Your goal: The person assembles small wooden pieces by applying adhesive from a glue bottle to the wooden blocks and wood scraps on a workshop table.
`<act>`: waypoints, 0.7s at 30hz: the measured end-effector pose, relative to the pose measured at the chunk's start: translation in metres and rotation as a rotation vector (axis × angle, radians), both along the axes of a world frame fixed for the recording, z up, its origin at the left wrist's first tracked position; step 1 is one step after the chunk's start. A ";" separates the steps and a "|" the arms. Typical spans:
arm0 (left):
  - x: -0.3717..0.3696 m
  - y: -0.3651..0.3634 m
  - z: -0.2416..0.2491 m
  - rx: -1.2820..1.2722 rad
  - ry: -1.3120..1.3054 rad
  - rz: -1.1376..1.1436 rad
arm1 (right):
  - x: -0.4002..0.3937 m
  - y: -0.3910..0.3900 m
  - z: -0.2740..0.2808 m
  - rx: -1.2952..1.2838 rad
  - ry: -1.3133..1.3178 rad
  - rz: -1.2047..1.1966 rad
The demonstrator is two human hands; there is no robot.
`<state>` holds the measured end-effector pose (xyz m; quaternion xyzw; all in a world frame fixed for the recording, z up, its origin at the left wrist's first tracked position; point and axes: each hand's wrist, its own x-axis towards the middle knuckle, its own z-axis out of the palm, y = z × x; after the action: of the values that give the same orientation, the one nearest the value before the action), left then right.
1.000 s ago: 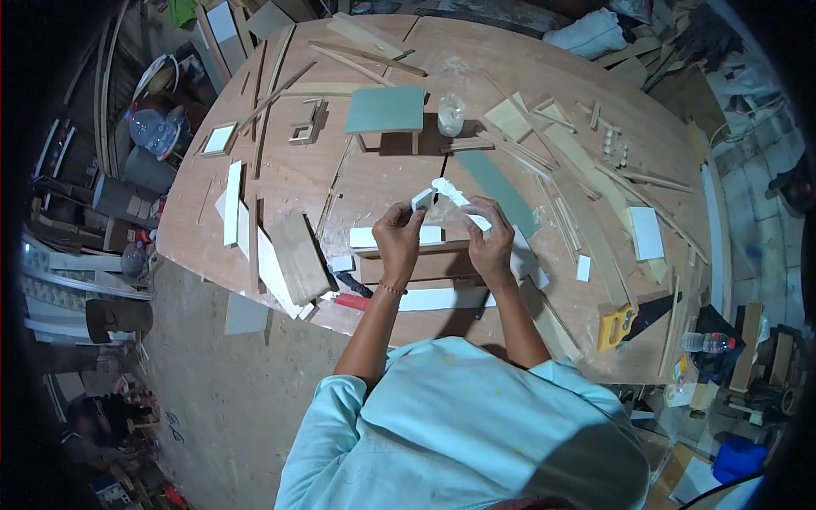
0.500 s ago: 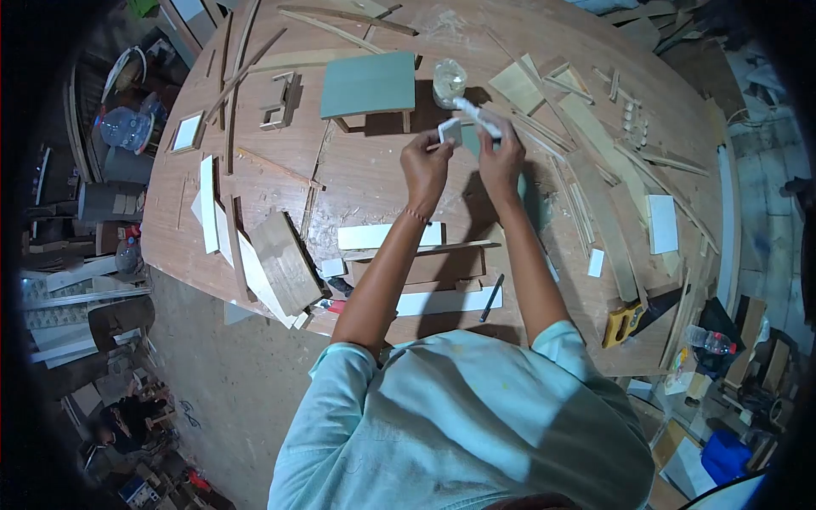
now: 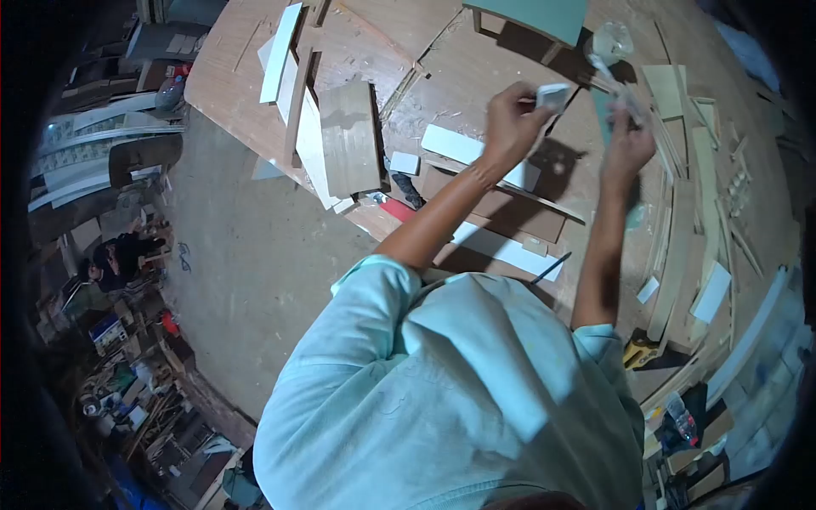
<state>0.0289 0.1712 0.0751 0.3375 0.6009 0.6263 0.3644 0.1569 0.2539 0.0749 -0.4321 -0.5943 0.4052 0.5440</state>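
Observation:
My left hand (image 3: 514, 129) is closed on a small flat piece with a white face (image 3: 552, 95), held by its edge over the wooden worktable (image 3: 442, 72). To its right, my right hand (image 3: 627, 151) grips a slim whitish stick-like thing (image 3: 625, 100), blurred so its kind cannot be told. Its upper end points toward a clear jar (image 3: 612, 41) with pale contents. A small table with a green top (image 3: 535, 15) stands just beyond my hands. Beneath my left forearm lie a white strip (image 3: 450, 144) and a brown board (image 3: 531, 212).
A wide wooden board (image 3: 348, 140) and white strips (image 3: 282, 53) lie on the left. A dark pencil-like stick (image 3: 551, 268) rests near the front edge. Wood strips crowd the right side, with a yellow-handled saw (image 3: 639, 350) below. Far left, a person (image 3: 115, 259) sits near scattered materials.
The view has swung, so the tabletop things appear farther right and higher. My hands have moved apart, the white-faced piece and the slim whitish thing still in them.

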 end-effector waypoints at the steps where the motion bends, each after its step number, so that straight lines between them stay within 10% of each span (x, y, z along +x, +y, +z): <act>1: -0.002 -0.019 -0.005 0.019 -0.001 0.005 | 0.003 -0.021 0.001 -0.043 0.020 0.016; 9: -0.008 -0.163 -0.044 -0.184 0.111 0.112 | -0.013 -0.125 0.007 -0.154 0.085 0.214; 21: 0.004 -0.190 -0.068 -0.368 0.066 0.326 | -0.020 -0.177 0.021 -0.117 -0.121 0.291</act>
<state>0.0332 -0.0186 0.0074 0.1844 0.7630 0.5454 0.2938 0.1365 0.0767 0.0954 -0.3961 -0.6577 0.4869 0.4164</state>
